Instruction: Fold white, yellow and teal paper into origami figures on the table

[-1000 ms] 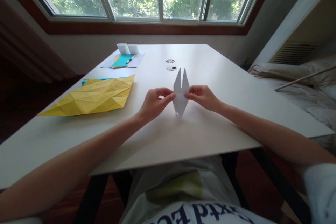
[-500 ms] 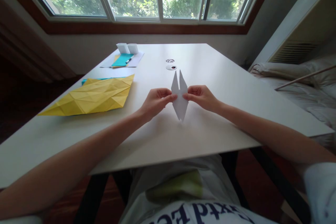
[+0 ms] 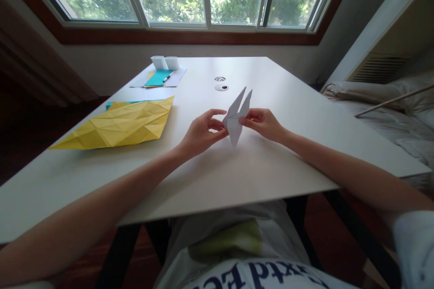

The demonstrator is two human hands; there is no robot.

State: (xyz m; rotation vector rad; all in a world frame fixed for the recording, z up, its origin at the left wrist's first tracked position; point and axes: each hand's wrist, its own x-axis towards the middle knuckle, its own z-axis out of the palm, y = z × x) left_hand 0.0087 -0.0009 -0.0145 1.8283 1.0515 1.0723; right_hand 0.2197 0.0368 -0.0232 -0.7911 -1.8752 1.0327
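A white folded paper (image 3: 234, 127), kite-like with two narrow points at its top, is held up over the front middle of the table, tilted to the right. My right hand (image 3: 266, 123) pinches its right edge between thumb and fingers. On the other side, my left hand (image 3: 205, 132) has its fingers parted and curved, with the fingertips and thumb at the paper's left edge; whether they press on it I cannot tell.
Creased yellow paper (image 3: 118, 125) lies at the left with a blue sheet (image 3: 108, 105) behind it. Farther back are white folded pieces (image 3: 165, 62), a blue paper (image 3: 158, 77) and a pen (image 3: 168, 76). Two round discs (image 3: 221, 87) sit in the white tabletop (image 3: 288, 99).
The folded paper has turned, its two points now leaning right. My left hand's pinch has loosened and its fingers have spread, while my right hand keeps its hold.
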